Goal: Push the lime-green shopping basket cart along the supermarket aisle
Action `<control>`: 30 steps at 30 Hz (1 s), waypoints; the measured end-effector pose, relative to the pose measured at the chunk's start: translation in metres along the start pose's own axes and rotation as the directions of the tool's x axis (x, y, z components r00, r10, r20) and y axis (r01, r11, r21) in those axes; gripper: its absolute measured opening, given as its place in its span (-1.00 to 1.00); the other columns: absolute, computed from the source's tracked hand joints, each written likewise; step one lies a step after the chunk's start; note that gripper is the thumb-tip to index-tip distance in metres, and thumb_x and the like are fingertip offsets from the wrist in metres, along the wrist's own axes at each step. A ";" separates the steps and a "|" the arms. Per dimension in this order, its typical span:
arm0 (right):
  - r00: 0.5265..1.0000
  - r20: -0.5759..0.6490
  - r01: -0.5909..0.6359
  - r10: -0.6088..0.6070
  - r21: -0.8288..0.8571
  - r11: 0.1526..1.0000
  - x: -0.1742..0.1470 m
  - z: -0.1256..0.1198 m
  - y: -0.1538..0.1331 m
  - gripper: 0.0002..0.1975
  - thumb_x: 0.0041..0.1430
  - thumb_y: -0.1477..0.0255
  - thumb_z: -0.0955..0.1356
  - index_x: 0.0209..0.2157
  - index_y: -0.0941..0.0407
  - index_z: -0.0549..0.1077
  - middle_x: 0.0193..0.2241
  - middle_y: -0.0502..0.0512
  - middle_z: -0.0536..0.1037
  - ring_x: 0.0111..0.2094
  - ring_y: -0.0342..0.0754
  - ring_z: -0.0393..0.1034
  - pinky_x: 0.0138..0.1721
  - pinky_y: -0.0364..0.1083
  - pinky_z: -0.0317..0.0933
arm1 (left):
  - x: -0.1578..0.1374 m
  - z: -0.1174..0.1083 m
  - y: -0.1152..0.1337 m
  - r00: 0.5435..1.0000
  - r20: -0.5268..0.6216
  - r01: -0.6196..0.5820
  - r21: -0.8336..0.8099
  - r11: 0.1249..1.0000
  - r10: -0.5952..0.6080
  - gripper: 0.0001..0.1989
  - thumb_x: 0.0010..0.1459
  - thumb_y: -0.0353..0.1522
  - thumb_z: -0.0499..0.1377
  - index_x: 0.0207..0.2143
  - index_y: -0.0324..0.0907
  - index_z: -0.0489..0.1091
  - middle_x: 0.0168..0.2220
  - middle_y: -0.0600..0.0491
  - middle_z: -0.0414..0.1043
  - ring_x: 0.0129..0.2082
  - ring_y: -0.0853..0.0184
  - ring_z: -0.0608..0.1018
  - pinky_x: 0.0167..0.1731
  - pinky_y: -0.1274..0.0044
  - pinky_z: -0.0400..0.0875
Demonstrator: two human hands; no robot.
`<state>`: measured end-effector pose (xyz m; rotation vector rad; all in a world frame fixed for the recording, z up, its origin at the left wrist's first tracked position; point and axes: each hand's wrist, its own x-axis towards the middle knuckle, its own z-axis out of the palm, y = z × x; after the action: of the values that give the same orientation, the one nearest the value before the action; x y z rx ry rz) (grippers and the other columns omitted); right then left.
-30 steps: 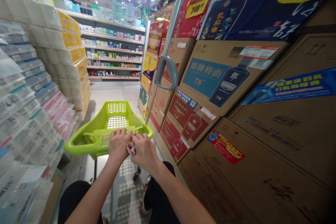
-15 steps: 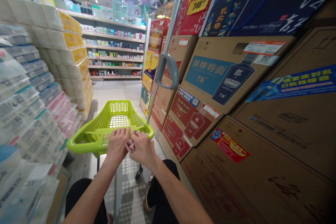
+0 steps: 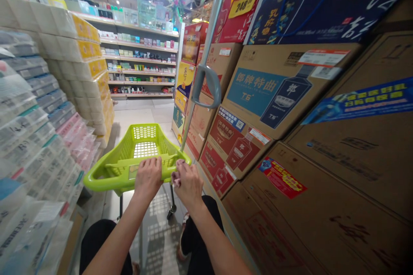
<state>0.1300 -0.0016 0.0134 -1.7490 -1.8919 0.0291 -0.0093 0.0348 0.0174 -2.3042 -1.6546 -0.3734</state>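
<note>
While the left hand [image 3: 148, 177] lies curled over the near rim of the green cart basket [image 3: 129, 159], its grip is clenched on that rim, fingers hooked over the edge. Just beside it, the right hand [image 3: 187, 182] is closed around something small and pinkish at its fingertips; what that thing is cannot be told, and the hand sits at the rim's right corner, perhaps only brushing it. The basket rides low in front of the person's knees, on a thin post with a castor [image 3: 171, 212] showing below, and it looks empty through its mesh floor. A grey pole with a looped handle [image 3: 208, 84] rises from its right side.

To steer well from here, a firm hold with both hands spread wider along the rim would likely give better control, since the aisle is narrow. Stacked cardboard boxes [image 3: 277, 90] crowd the right side, close to the basket's corner, and wrapped tissue packs [image 3: 35, 129] line the left. Keeping the basket centred on the tiled floor [image 3: 138, 111] seems wise, with shelves [image 3: 138, 68] far ahead
</note>
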 end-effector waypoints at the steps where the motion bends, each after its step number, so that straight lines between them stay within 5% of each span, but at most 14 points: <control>1: 0.998 -0.028 -0.052 0.052 -0.005 0.999 -0.001 0.003 0.004 -0.57 0.21 0.45 0.25 0.13 0.11 0.30 0.05 0.18 0.42 -0.04 0.10 0.25 -0.11 -0.01 0.28 | 0.000 0.000 0.001 1.000 0.001 0.006 -0.010 1.000 -0.006 -0.49 -0.03 -0.41 0.20 0.04 -0.26 0.30 -0.14 -0.14 0.42 -0.10 0.11 0.42 -0.07 0.35 0.23; 3: 0.995 -0.069 -0.071 0.071 0.007 0.997 -0.007 0.011 0.005 -0.54 0.22 0.46 0.25 0.16 0.13 0.26 0.09 0.22 0.38 0.01 0.12 0.22 -0.05 0.02 0.27 | 0.000 0.000 0.002 1.000 -0.002 0.016 -0.011 1.000 -0.016 -0.50 -0.03 -0.42 0.20 0.03 -0.26 0.31 -0.14 -0.15 0.42 -0.09 0.10 0.42 -0.07 0.34 0.23; 8: 0.981 -0.093 0.179 -0.171 0.086 0.980 -0.023 0.038 -0.001 -0.56 0.17 0.53 0.28 0.10 0.06 0.35 0.17 0.11 0.32 0.05 0.08 0.18 0.03 0.03 0.24 | 0.000 -0.001 0.002 1.000 -0.030 0.009 0.021 1.000 -0.009 -0.62 0.10 -0.47 0.06 0.00 -0.26 0.33 -0.18 -0.15 0.44 -0.13 0.12 0.44 -0.10 0.34 0.24; 14: 0.978 -0.205 -0.018 0.046 0.135 0.991 -0.017 0.035 0.019 -0.54 0.13 0.59 0.26 0.09 0.08 0.35 0.15 0.11 0.35 -0.04 0.06 0.21 -0.01 0.00 0.26 | 0.002 -0.002 0.004 1.000 -0.013 0.015 -0.018 1.000 -0.015 -0.52 -0.02 -0.40 0.19 0.01 -0.25 0.31 -0.14 -0.16 0.43 -0.10 0.09 0.43 -0.07 0.32 0.24; 16: 0.978 -0.209 0.003 0.027 0.142 0.990 -0.018 0.032 0.017 -0.52 0.10 0.61 0.25 0.09 0.10 0.36 0.15 0.11 0.35 -0.02 0.07 0.20 0.03 0.01 0.24 | 0.002 -0.003 0.007 1.000 -0.015 0.023 -0.008 1.000 -0.024 -0.53 -0.02 -0.41 0.18 0.01 -0.25 0.31 -0.15 -0.16 0.43 -0.11 0.10 0.43 -0.07 0.33 0.24; 20: 0.987 -0.140 0.095 -0.080 0.105 0.990 -0.013 0.023 0.023 -0.47 0.06 0.57 0.28 0.12 0.08 0.34 0.12 0.12 0.39 -0.01 0.06 0.23 0.00 -0.02 0.25 | 0.000 -0.005 0.008 1.000 -0.012 0.027 0.007 1.000 -0.027 -0.56 -0.02 -0.42 0.17 -0.02 -0.24 0.33 -0.16 -0.15 0.43 -0.10 0.09 0.43 -0.09 0.33 0.24; 25: 0.978 -0.056 -0.190 0.199 0.134 0.973 0.026 0.000 0.065 -0.68 0.06 0.50 0.27 -0.13 0.06 0.48 -0.17 0.10 0.56 -0.17 0.01 0.39 -0.15 -0.08 0.28 | -0.005 -0.005 0.004 1.000 -0.016 0.017 0.008 1.000 -0.017 -0.54 -0.04 -0.40 0.19 -0.02 -0.25 0.33 -0.15 -0.14 0.43 -0.11 0.09 0.43 -0.07 0.33 0.24; 30: 0.935 0.279 -0.322 0.218 0.411 0.853 0.072 -0.006 0.085 -0.82 -0.19 0.53 0.31 -0.43 0.07 0.44 -0.62 -0.08 0.44 -0.56 -0.12 0.38 -0.53 -0.20 0.23 | -0.007 -0.003 0.001 1.000 -0.003 0.025 0.001 1.000 -0.025 -0.53 -0.05 -0.41 0.20 -0.02 -0.25 0.33 -0.13 -0.14 0.43 -0.12 0.09 0.42 -0.07 0.31 0.24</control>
<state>0.2104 0.0756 0.0131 -1.7133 -1.5921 0.7451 -0.0105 0.0270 0.0171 -2.2827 -1.6829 -0.3815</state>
